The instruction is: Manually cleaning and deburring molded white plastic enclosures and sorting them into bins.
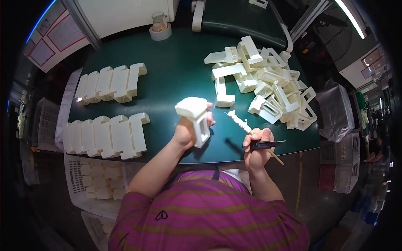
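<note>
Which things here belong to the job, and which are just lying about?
Apparently for the job:
White plastic piece in the left hand
White-tipped stick and black tool in the right hand
Pile of similar pieces
Two rows of them

Seemingly lying about:
Tape roll
Jar
Clear plastic bag

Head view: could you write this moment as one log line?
left hand: holds white part | right hand: holds wrapped stick, dark tool | green table: loose pile at right, two rows at left

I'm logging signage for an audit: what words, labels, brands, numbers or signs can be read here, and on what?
None can be read.
Left wall sheets: too small, blurred.
Right wall sheets: likewise.
Jar: nothing legible.
Shirt: black looped mark, no letters.
Held part: no writing visible.
</note>
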A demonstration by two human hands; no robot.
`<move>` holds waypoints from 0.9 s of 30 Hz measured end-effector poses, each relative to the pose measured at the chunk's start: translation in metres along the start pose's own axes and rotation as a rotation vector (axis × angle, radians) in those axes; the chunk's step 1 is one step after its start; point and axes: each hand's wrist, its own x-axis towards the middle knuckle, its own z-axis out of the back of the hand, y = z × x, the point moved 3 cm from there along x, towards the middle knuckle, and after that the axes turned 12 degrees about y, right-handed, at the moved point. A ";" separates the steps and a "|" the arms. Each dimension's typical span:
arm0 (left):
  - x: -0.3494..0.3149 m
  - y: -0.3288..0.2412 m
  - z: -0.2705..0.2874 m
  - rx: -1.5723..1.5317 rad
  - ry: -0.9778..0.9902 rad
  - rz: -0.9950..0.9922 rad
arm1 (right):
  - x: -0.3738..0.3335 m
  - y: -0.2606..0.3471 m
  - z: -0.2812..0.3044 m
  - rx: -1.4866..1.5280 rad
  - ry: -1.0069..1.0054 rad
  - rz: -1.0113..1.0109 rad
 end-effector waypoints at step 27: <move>0.002 -0.011 0.013 -0.273 -0.093 -0.130 | -0.024 -0.027 -0.019 -0.099 0.288 -0.136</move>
